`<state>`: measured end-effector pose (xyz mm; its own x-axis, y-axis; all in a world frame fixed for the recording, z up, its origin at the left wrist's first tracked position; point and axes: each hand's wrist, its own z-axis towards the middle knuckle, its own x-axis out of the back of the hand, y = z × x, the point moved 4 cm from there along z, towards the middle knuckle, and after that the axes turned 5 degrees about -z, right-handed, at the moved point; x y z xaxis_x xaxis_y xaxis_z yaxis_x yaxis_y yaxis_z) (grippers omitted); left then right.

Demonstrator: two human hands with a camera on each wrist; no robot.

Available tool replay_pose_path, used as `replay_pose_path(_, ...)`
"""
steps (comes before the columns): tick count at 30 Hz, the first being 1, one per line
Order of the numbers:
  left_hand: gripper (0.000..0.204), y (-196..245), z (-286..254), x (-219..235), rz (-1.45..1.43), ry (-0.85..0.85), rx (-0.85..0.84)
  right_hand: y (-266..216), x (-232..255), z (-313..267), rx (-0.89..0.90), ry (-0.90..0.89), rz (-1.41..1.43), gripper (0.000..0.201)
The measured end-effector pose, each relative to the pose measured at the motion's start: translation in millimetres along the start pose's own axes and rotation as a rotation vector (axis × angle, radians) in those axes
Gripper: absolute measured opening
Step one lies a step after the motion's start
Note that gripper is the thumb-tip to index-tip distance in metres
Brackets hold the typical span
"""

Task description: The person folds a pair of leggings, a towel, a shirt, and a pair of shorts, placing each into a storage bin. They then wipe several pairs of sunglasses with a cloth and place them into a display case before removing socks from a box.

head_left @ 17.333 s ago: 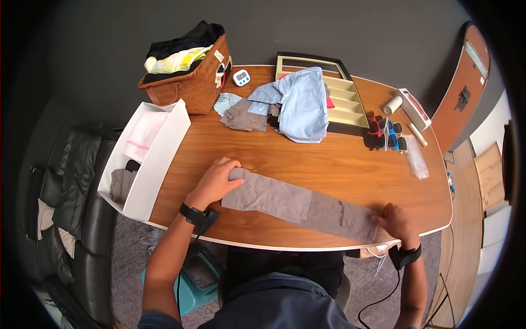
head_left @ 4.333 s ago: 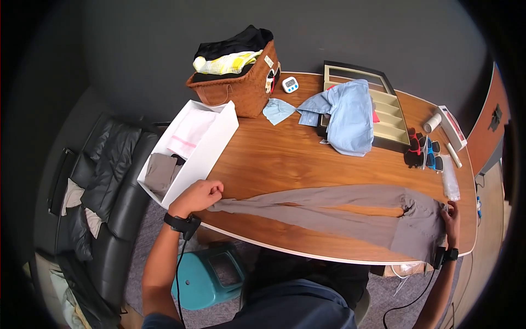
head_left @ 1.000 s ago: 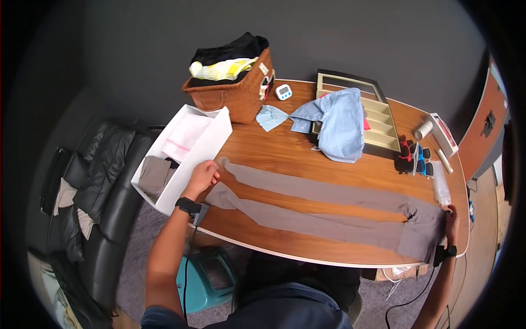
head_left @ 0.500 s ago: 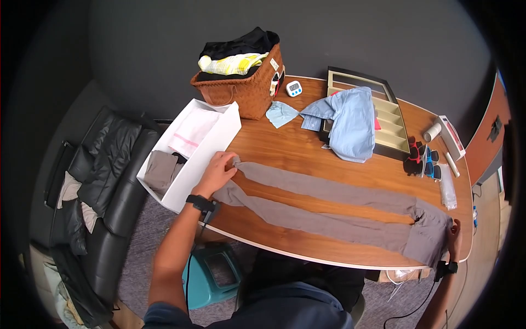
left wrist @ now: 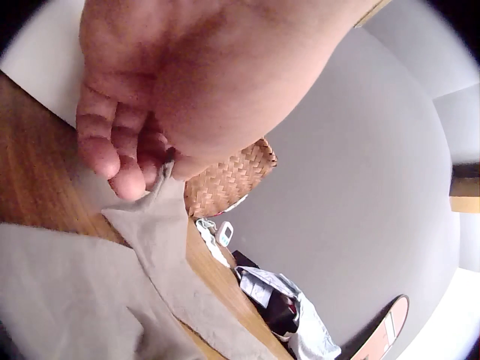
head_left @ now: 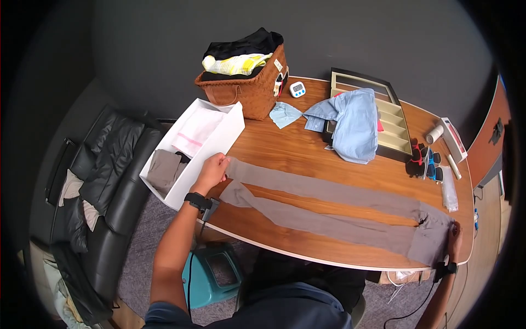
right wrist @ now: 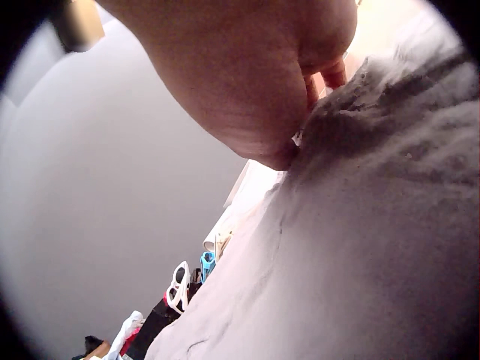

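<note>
I log one pair of grey trousers [head_left: 350, 227], spread along the near edge of the desk [head_left: 274, 142], legs toward the left edge, waist at the near right corner. Left hand [head_left: 212, 171] — thumb and fingers pinching the hem of the far leg; right hand [head_left: 454, 241] — thumb and fingers gripping the waist edge. Also on my list: one white box [head_left: 219, 143] at the left edge, just beside the left hand, folded grey cloth [head_left: 164, 169] inside; one woven basket [head_left: 249, 98], far left corner; one blue shirt [head_left: 356, 126], partly over a divided case [head_left: 393, 120], toward the far edge.
</note>
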<state>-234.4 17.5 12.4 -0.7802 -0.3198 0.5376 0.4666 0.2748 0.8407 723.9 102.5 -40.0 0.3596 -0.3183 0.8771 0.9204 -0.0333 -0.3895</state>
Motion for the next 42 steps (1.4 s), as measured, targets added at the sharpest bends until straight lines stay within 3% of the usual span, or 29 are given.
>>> replay_pose_path(2, 0.028, 0.3, -0.9, 0.3, 0.045, 0.006, 0.022, 4.0, 1.7, -0.2, 0.054, 0.035, -0.011, 0.037)
replay_pose_path(8, 0.026, 10.5, -14.8, 2.3, 0.244, 0.019, 0.036, -15.9, 25.4, -13.0, -0.079, -0.055, 0.022, 0.039)
replay_pose_path(10, 0.022, 24.7, -30.5, 9.9, 0.423, 0.064, -0.266, -10.3, 41.4, -26.8, 0.004, 0.068, -0.026, 0.035)
replay_pose_path(11, 0.022, 27.7, -43.7, 16.5, 0.376, -0.067, -0.232, 2.6, 34.5, -32.0, -0.003, 0.064, -0.031, 0.035)
replay_pose_path(13, 0.027, -1.0, -46.5, 2.5, 0.141, -0.336, -0.193, 85.7, 39.5, -58.1, -0.427, -0.477, 0.992, 0.029)
replay_pose_path(14, 0.027, 0.0, -49.5, -3.7, 0.094, -0.311, -0.309, -7.7, 67.0, -84.5, -0.274, -0.264, 0.275, 0.027)
replay_pose_path(15, 0.029, -3.4, -47.8, -5.0, 0.174, -0.349, -0.244, -39.4, 76.1, -97.7, 0.109, -0.160, -0.038, 0.030)
replay_pose_path(16, 0.033, -2.0, -47.5, -12.6, 0.157, -0.344, -0.202, -62.3, 83.5, -94.4, 0.000, -0.281, -0.039, 0.035)
replay_pose_path(19, 0.027, 2.3, -43.8, -18.3, 0.333, -0.303, -0.296, -113.8, 92.3, -110.4, -0.080, -0.383, -0.040, 0.045)
replay_pose_path(26, 0.009, -2.3, -42.0, -13.0, 0.330, -0.306, -0.183, -124.6, 78.1, -121.6, 0.074, -0.294, -0.274, 0.052)
replay_pose_path(29, 0.008, -4.5, -44.1, -9.0, 0.240, -0.224, -0.223, -131.0, 76.8, -122.6, 0.133, -0.175, -0.360, 0.042)
replay_pose_path(30, 0.008, -2.2, -45.6, -8.5, 0.080, -0.206, -0.287, -124.8, 76.4, -123.3, 0.138, -0.176, -0.359, 0.042)
replay_pose_path(31, 0.010, 1.2, -47.5, -6.6, -0.078, -0.185, -0.350, -113.4, 76.8, -123.9, 0.154, -0.154, -0.319, 0.035)
replay_pose_path(33, 0.011, 17.4, -51.9, -6.1, -0.211, -0.226, -0.302, -103.4, 79.2, -120.7, 0.171, -0.134, -0.277, 0.029)
replay_pose_path(35, 0.012, 19.2, -51.7, -5.1, -0.347, -0.271, -0.255, -93.6, 89.8, -114.1, -0.018, -0.042, -0.105, 0.022)
replay_pose_path(37, 0.011, 10.0, -45.5, 1.1, -0.599, -0.251, -0.187, -72.9, 91.8, -104.4, -0.081, 0.008, 0.090, 0.017)
replay_pose_path(39, 0.011, 9.0, -41.4, 4.7, -0.665, -0.251, -0.163, -58.1, 89.1, -85.6, -0.182, 0.022, 0.368, 0.011)
replay_pose_path(42, 0.010, 21.5, -32.8, 6.5, -0.754, -0.209, -0.121, -49.0, 86.9, -47.2, -0.173, 0.056, 0.663, 0.011)
